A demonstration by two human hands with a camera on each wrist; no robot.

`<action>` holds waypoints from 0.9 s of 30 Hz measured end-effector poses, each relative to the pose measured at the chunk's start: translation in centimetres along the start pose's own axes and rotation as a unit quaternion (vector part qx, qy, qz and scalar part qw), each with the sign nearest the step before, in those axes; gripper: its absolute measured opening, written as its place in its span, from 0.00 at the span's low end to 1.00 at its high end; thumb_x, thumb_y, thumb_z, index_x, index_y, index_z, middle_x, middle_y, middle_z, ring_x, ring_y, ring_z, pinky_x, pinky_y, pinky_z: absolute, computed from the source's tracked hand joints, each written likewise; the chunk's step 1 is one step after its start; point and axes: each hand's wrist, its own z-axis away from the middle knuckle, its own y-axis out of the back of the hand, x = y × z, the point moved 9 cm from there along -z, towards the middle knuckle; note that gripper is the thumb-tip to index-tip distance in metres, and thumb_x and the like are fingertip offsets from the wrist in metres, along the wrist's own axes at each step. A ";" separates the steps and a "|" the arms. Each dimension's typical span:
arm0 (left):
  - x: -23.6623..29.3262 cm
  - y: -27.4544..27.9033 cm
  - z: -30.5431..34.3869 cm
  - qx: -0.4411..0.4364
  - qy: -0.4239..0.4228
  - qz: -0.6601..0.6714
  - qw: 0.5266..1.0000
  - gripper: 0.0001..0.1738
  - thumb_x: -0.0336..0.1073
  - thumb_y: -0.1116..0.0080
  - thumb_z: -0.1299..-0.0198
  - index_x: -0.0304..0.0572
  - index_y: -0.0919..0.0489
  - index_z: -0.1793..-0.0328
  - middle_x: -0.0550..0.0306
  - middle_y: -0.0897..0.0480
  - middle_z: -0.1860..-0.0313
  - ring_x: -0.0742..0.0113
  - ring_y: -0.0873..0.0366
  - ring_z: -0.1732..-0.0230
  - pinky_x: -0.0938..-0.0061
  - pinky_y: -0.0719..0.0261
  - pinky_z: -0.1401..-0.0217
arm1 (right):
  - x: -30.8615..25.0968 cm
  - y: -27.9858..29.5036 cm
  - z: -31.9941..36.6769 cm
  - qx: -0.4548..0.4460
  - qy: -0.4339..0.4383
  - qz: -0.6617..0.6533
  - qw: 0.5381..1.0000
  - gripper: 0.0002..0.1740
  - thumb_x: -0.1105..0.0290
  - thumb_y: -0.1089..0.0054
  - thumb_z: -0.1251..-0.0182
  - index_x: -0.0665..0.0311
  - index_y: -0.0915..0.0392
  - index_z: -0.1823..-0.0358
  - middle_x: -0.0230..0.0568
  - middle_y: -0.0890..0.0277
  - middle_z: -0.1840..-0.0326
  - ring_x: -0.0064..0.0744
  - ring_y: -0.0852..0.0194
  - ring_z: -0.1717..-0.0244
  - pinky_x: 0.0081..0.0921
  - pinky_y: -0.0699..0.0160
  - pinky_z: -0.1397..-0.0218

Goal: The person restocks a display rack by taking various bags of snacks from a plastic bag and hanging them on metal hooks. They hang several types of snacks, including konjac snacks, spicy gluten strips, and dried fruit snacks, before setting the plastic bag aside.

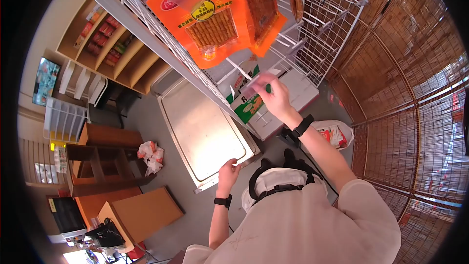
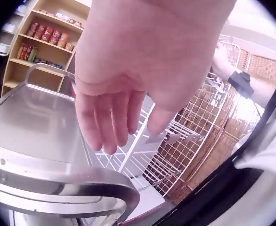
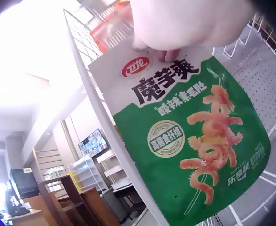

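My right hand (image 1: 274,99) pinches the top edge of a green and white snack bag (image 3: 194,136), fingertips showing over its white upper part in the right wrist view. The bag hangs upright at the white wire rack (image 1: 337,34), its printed front facing the right wrist camera. Above this hand in the head view hang orange snack packs (image 1: 211,27). My left hand (image 1: 227,175) holds nothing, its fingers hanging loosely near the corner of a metal-topped cart (image 1: 195,127). In the left wrist view the cart's curved metal handle (image 2: 100,181) lies below those fingers.
Wooden shelves (image 1: 119,71) with packaged goods stand at the far left. A brown cabinet (image 1: 141,215) and a plastic bag (image 1: 150,156) are on the floor left of the cart. A woven screen (image 1: 391,132) lines the right, with a white bag of packets (image 1: 337,134) before it.
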 end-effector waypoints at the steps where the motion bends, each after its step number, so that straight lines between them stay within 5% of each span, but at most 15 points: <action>1: -0.3 -0.4 0.1 -0.017 0.000 -0.011 1.000 0.16 0.39 0.37 0.39 0.35 0.19 0.50 0.46 0.14 0.59 0.57 0.15 0.64 0.68 0.18 0.59 | 0.1 0.2 0.0 0.002 -0.001 0.002 1.000 0.13 0.76 0.33 0.39 0.65 0.23 0.55 0.38 0.18 0.56 0.38 0.16 0.60 0.28 0.19 0.57; 3: -0.6 -0.8 0.1 -0.034 0.000 -0.025 0.999 0.17 0.39 0.37 0.39 0.34 0.20 0.50 0.47 0.14 0.60 0.57 0.15 0.64 0.68 0.18 0.59 | -1.6 0.1 0.1 0.005 0.099 0.096 0.990 0.11 0.77 0.33 0.40 0.61 0.19 0.55 0.38 0.18 0.56 0.41 0.17 0.58 0.31 0.18 0.55; 7: -0.3 -0.8 0.8 -0.049 -0.002 -0.007 0.999 0.16 0.39 0.37 0.39 0.34 0.19 0.51 0.46 0.14 0.62 0.55 0.15 0.63 0.66 0.18 0.58 | -1.9 0.1 0.3 0.020 0.113 0.114 0.987 0.11 0.75 0.35 0.39 0.58 0.16 0.55 0.38 0.18 0.57 0.43 0.18 0.57 0.32 0.18 0.54; 21: -4.5 -0.8 2.8 -0.066 0.025 0.005 0.997 0.17 0.41 0.37 0.39 0.37 0.19 0.49 0.45 0.14 0.59 0.52 0.15 0.60 0.64 0.18 0.56 | -1.9 -0.9 -1.7 0.036 0.011 0.111 0.993 0.07 0.75 0.34 0.39 0.67 0.18 0.60 0.43 0.20 0.60 0.41 0.19 0.59 0.31 0.21 0.57; 23: -4.4 -0.4 3.2 -0.057 0.018 0.013 0.998 0.18 0.41 0.37 0.39 0.38 0.19 0.48 0.46 0.14 0.59 0.53 0.15 0.61 0.65 0.18 0.56 | -0.9 -0.9 -1.8 0.059 -0.063 0.064 0.994 0.08 0.73 0.32 0.39 0.69 0.19 0.61 0.44 0.20 0.61 0.39 0.19 0.60 0.29 0.22 0.57; 27: -4.7 -0.5 3.7 -0.071 0.016 -0.007 0.997 0.18 0.41 0.37 0.39 0.38 0.19 0.47 0.46 0.14 0.58 0.54 0.15 0.60 0.65 0.18 0.56 | -1.7 -0.9 -1.8 0.082 -0.013 0.102 0.991 0.09 0.72 0.32 0.39 0.69 0.21 0.62 0.45 0.21 0.62 0.38 0.19 0.61 0.28 0.22 0.58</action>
